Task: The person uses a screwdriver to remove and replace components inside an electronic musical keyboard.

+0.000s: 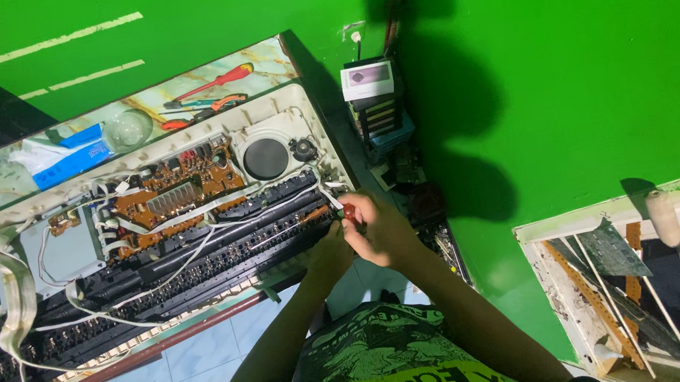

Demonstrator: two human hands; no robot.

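My right hand (378,229) pinches a red-handled tool (349,212) at the opened keyboard's (139,241) right end, left hand (332,242) just beside, its grip hidden.

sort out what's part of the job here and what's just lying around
In use:
- opened keyboard, its insides showing
- red-handled tool, held at the keyboard's near end
- right hand, grip closed on the tool
- left hand, beside it at the same spot

Lying about:
- red screwdriver
- pliers
- blue box
- glass bowl
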